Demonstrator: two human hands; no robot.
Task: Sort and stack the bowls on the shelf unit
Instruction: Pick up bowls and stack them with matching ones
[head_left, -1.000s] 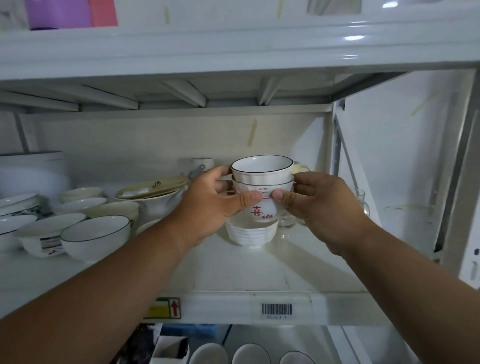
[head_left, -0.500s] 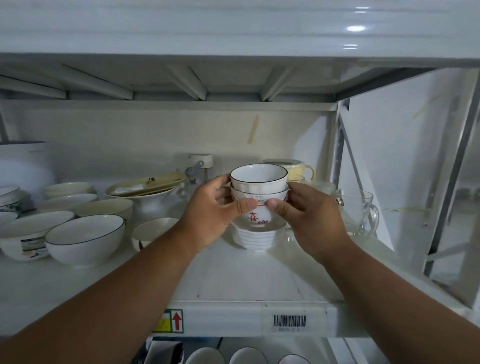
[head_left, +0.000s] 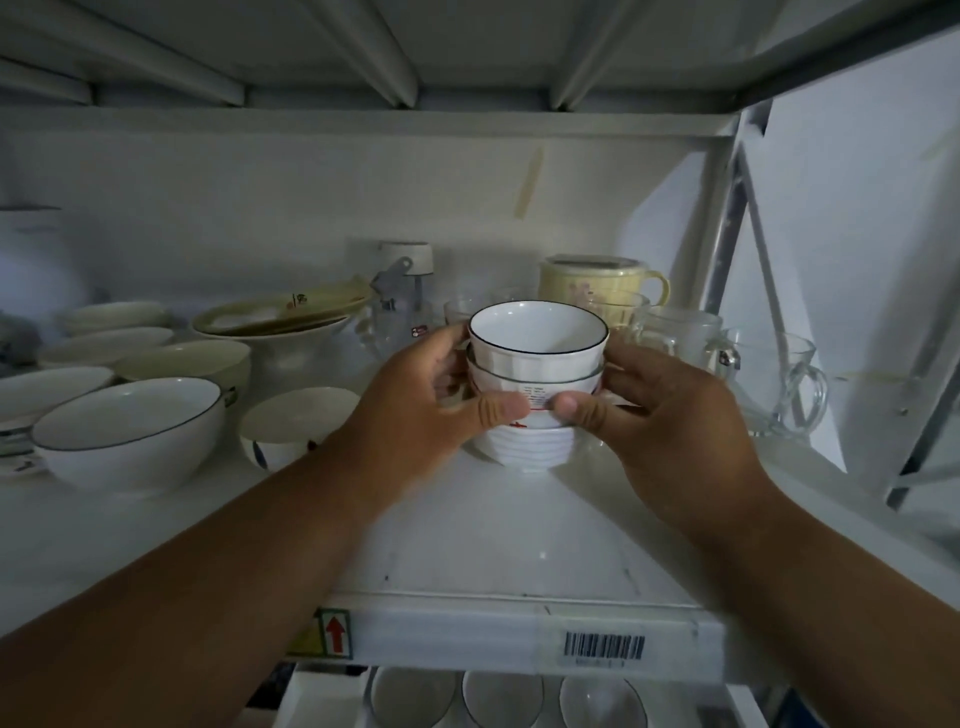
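Large dark-rimmed bowl (head_left: 130, 434) at the shelf's (head_left: 498, 551) left. Left hand (head_left: 421, 410) clasping the stack of small bowls (head_left: 535, 384) from the left, thumb across its front. Stack mid-shelf, its ribbed bottom bowl on the shelf. Right hand (head_left: 670, 415) clasping the opposite side. Glass mugs (head_left: 779, 384) farther right.

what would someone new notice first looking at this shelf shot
First, the small stack of white bowls mid-shelf, gripped from both sides by the left hand and the right hand. Then the big dark-rimmed bowl among loose dishes on the left. Behind and right of the stack stand a yellow lidded mug and clear glass mugs.
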